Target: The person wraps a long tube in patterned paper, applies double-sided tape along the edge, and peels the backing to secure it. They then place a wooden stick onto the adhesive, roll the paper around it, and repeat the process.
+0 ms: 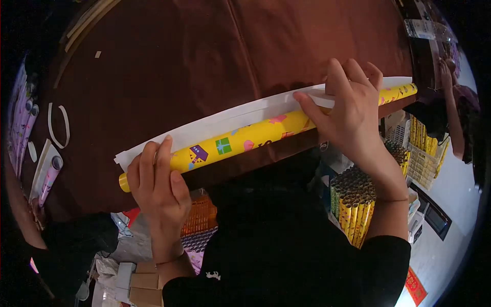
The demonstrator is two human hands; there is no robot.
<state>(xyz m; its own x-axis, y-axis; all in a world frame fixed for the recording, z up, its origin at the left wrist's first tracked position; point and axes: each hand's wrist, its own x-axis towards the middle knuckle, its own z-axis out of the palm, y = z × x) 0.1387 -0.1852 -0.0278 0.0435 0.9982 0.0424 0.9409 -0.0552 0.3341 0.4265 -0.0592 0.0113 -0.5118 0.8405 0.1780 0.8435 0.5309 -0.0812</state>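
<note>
A long yellow tube of patterned paper (pixel 266 133) lies along the near edge of the dark brown table, with a white sheet edge (pixel 225 120) showing along its far side. My left hand (pixel 158 187) rests over the tube near its left end, fingertips on the white edge, fingers apart. Toward the right end, my right hand (pixel 353 105) reaches over the tube with its thumb stretched out and its fingers bent. A white strip (pixel 321 97) lies under that hand, between thumb and fingers; part of it is hidden.
White strips (pixel 65 128) and a pink roll (pixel 51 179) lie at the table's left. Bundled yellow rolls (pixel 355 215) stand below right, near a white basket (pixel 422 163). An orange crate (pixel 199 217) is below. Other people's arms (pixel 452 112) show at both sides.
</note>
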